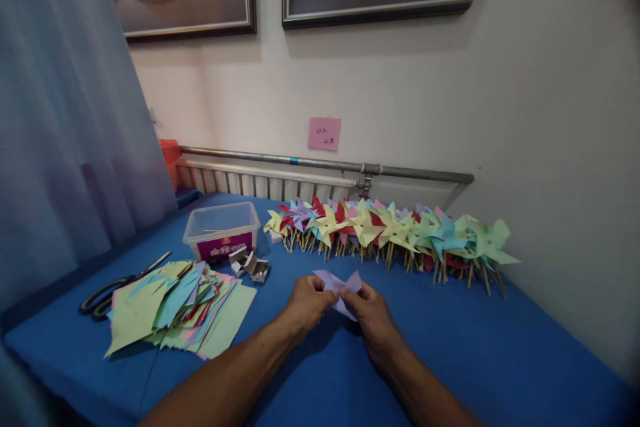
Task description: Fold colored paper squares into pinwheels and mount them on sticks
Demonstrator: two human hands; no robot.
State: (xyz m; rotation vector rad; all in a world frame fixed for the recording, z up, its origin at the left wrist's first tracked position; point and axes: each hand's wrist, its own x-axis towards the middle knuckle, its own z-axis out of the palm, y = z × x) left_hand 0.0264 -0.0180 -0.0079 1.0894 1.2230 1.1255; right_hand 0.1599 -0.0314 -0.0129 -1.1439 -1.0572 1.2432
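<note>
At lower centre, the left hand and right hand pinch a lilac paper piece between closed fingertips above the blue table. Left lies a stack of coloured paper; farther back, a row of pinwheels.

Both forearms are bare to the elbow, and the left hand and right hand wear no gloves, rings or watch.

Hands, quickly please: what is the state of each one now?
Left hand: closed, pinching the lilac folded paper.
Right hand: closed, pinching the same paper from the other side.
</note>
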